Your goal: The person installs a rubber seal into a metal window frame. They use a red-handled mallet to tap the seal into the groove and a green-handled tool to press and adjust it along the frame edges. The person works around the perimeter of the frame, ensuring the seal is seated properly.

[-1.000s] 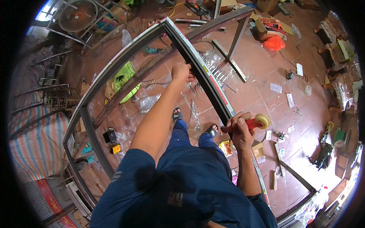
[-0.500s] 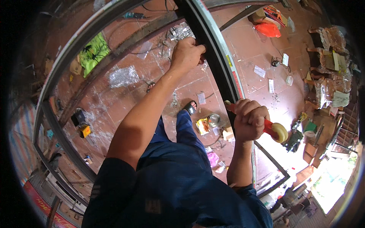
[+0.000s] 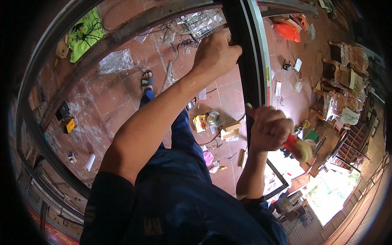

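Note:
A long black frame bar (image 3: pixel 248 55) with a silvery edge strip runs steeply through the upper middle, in front of me. My left hand (image 3: pixel 217 52) is closed at the bar's left edge, its fingertips partly hidden. Lower along the same bar, my right hand (image 3: pixel 269 130) makes a fist around a mallet-like tool (image 3: pixel 303 152). Its broad red and yellow end sticks out to the right of the fist. A small pale tip shows on the other side, close to the bar. The fist covers the middle of the tool.
A curved dark frame rail (image 3: pixel 98 43) arches across the left side. On the tiled floor lie a clear plastic sheet (image 3: pixel 116 61), a green bag (image 3: pixel 86 34), cardboard boxes (image 3: pixel 231 129) and a red bag (image 3: pixel 288 32). Plastic-wrapped wooden furniture (image 3: pixel 341 87) stands at the right.
The bar and both hands sit slightly farther right in view, while the floor items have shifted left or upward. The tool's outer end looks more blurred. Both hands keep their holds.

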`<state>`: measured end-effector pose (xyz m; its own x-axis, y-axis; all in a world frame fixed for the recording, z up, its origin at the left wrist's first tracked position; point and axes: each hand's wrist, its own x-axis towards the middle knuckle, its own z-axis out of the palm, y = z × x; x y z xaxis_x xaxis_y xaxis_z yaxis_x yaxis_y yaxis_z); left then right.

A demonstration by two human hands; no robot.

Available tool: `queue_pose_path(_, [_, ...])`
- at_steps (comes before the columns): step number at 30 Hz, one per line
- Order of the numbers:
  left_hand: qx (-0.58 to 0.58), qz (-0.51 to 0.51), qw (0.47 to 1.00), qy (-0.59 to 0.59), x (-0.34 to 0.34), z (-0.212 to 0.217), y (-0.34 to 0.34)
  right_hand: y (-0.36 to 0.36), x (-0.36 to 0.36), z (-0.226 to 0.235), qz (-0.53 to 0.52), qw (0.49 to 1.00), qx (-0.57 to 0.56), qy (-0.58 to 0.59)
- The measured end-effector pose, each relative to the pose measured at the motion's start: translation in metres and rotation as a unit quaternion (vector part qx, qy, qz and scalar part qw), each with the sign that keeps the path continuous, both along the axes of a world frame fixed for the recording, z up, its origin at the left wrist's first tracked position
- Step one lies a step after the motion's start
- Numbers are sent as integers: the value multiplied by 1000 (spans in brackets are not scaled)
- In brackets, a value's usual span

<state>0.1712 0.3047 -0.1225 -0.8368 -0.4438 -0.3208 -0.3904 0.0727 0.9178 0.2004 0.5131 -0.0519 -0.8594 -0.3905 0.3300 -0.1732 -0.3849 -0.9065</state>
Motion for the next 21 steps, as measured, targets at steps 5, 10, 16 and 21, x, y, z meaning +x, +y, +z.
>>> queue_pose_path(5, [20, 17, 1000, -6, 2, 3, 2, 15, 11, 6, -15, 999, 38, -25])
queue_pose_path(10, [-31, 14, 999, 18, 3, -1, 4, -2, -4, 1, 2, 1000, 10, 2])
queue_pose_path(16, [22, 22, 999, 16, 4, 4, 3, 12, -3, -1, 4, 1000, 3, 3])
queue_pose_path(21, [9, 9, 1000, 18, 4, 2, 1, -11, -16, -3, 25, 1000, -15, -1])
